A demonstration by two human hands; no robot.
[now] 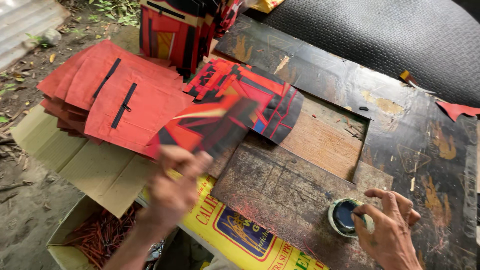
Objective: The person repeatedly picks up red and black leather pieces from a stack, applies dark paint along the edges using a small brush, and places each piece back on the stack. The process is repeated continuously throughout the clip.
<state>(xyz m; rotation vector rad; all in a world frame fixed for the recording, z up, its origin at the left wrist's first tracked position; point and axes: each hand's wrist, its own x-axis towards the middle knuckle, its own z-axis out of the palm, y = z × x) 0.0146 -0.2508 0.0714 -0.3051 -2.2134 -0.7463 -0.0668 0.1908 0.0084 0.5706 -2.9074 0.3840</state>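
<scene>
Head view looks down on a worn, dark work board (400,130) with a bare wooden patch (325,142) set into it. Left hand (172,187) is raised over the board's near left edge, fingers closed on the lower end of a red-and-black patchwork piece (205,127); the piece is blurred, so its exact shape cannot be told. Just behind it, 1 more patchwork piece (255,97) of red, black and blue lies flat, half on the board and half on the wooden patch.

Right hand (387,227) rests at the board's near right, fingers curled loosely, with the fingertips dipped into or touching the rim of a small round tin (344,216) with dark contents; whether anything is pinched between the fingers cannot be told. The 2 hands are well apart.

Left of the board, a stack of red fabric panels (115,92), each with a black zip, sits on flattened cardboard (85,160). Below that, an open box (102,235) holds thin red strips. A yellow printed sack (235,235) lies under the board's near edge. More red-and-black pieces (175,30) stand upright at the top, and a black textured mat (380,35) fills the upper right.
</scene>
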